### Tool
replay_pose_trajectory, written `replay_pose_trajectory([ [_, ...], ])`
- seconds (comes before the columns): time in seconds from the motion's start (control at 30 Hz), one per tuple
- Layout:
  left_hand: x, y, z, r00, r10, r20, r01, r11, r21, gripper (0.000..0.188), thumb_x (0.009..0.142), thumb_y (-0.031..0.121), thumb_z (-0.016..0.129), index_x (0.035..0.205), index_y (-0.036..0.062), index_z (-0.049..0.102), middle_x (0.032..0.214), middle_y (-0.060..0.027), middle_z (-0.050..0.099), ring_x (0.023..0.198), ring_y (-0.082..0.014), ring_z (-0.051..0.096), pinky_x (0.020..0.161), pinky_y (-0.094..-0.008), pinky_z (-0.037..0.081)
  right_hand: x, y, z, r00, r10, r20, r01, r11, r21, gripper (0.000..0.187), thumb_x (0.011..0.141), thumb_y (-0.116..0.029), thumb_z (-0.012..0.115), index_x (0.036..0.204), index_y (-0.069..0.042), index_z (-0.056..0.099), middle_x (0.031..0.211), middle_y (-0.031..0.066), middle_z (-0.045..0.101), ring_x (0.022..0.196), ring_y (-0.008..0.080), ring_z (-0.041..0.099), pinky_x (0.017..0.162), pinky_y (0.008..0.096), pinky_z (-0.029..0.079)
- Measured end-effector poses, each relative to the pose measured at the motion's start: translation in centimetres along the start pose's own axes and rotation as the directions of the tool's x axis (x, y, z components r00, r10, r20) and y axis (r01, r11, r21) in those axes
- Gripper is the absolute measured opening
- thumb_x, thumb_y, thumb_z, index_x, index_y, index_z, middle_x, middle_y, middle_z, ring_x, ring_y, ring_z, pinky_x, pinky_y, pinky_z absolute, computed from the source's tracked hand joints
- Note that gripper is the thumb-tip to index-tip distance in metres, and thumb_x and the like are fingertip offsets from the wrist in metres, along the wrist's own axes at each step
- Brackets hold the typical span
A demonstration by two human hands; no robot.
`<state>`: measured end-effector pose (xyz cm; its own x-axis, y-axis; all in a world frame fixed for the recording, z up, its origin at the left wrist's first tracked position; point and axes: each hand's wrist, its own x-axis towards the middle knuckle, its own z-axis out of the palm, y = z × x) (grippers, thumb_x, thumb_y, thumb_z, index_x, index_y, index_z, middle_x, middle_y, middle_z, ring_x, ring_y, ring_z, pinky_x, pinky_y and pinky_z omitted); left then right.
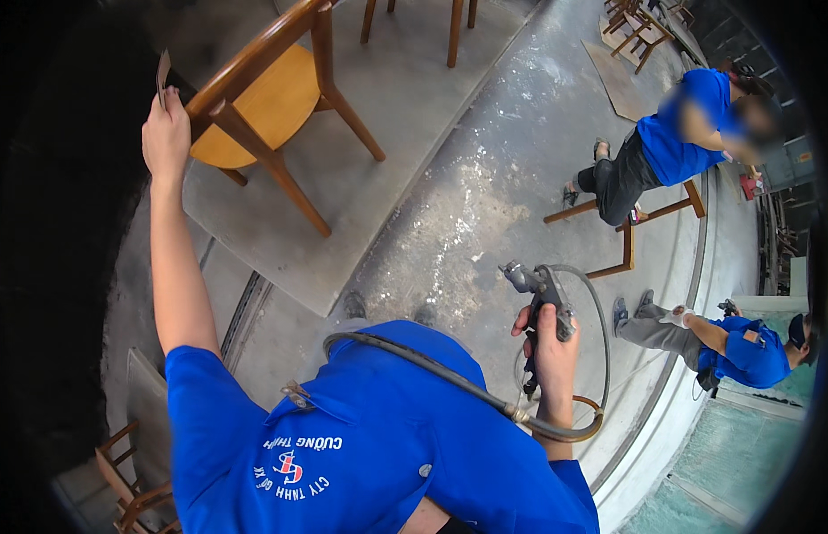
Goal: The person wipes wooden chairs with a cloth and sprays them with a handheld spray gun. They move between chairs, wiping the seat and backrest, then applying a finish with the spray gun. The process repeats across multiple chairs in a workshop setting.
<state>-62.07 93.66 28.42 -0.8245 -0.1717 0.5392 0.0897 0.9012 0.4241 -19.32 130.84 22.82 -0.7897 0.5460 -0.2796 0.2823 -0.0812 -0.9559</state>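
Note:
My left hand (167,138) is stretched out at the far left, closed on a thin, flat brown piece (163,71) that stands up from the fingers. I cannot make out whether it is card or sandpaper. Right beside that hand is the top rail of a wooden chair (270,102) with a yellowish seat and brown legs. My right hand (551,351) grips a dark spray gun (540,287) in front of my body, its nozzle pointing up and left. A grey hose (432,372) runs across my blue shirt to my right forearm, and a thinner hose loops beside the gun.
The chair stands on a large grey board (343,191). Two co-workers in blue shirts are at the right: one (690,133) by a wooden frame (628,254), another (743,351) lower down. More chairs (639,36) stand far right, and another (133,485) at lower left.

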Motion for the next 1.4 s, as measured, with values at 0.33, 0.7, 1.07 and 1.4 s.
replay_pose_trajectory([
  [0.33,-3.9,1.9,0.1,0.989,0.052,-0.138,-0.039,0.995,0.095,0.027,0.096,0.034,0.054,0.115,0.0160,0.062,0.082,-0.0205,0.071,0.079,-0.0447,0.069,0.069,-0.0539,0.054,0.5,-2.5,-2.6,0.974,-0.119,-0.191,0.108,0.992,-0.063,0.044,0.107,-0.045,0.044,0.101,-0.004,0.059,0.077,0.0047,0.064,0.062,0.0077,0.058,0.043,0.0204,0.037],
  [0.7,-17.2,9.6,-1.7,0.876,0.449,-0.178,-0.463,0.885,-0.042,0.028,0.087,0.021,0.066,0.113,0.0119,0.063,0.076,-0.0049,0.065,0.068,-0.0205,0.064,0.059,-0.0363,0.050,1.0,-17.9,1.8,0.703,-0.667,0.247,0.684,0.729,0.021,0.091,0.080,-0.081,0.054,0.112,0.005,0.050,0.084,0.0111,0.058,0.068,0.0165,0.059,0.049,0.0220,0.042],
  [1.07,-24.5,16.3,-0.7,0.610,0.673,-0.418,-0.792,0.536,-0.292,0.025,0.083,0.016,0.062,0.105,0.0039,0.068,0.098,-0.0105,0.071,0.096,-0.0271,0.068,0.074,-0.0357,0.053,-2.3,-22.6,4.4,0.562,-0.425,0.710,0.553,0.831,0.060,0.087,0.083,-0.063,0.071,0.135,0.004,0.052,0.083,0.0135,0.070,0.055,0.0110,0.056,0.046,0.0213,0.040],
  [1.4,-27.3,19.1,1.1,0.614,0.698,-0.369,-0.753,0.379,-0.538,0.031,0.075,0.016,0.069,0.103,0.0047,0.068,0.069,-0.0052,0.064,0.092,-0.0239,0.066,0.093,-0.0408,0.049,-2.1,-22.8,-0.1,0.752,-0.534,0.386,0.619,0.773,-0.136,0.067,0.099,-0.063,0.046,0.107,0.003,0.054,0.079,0.0108,0.059,0.066,0.0111,0.058,0.043,0.0195,0.035],
])
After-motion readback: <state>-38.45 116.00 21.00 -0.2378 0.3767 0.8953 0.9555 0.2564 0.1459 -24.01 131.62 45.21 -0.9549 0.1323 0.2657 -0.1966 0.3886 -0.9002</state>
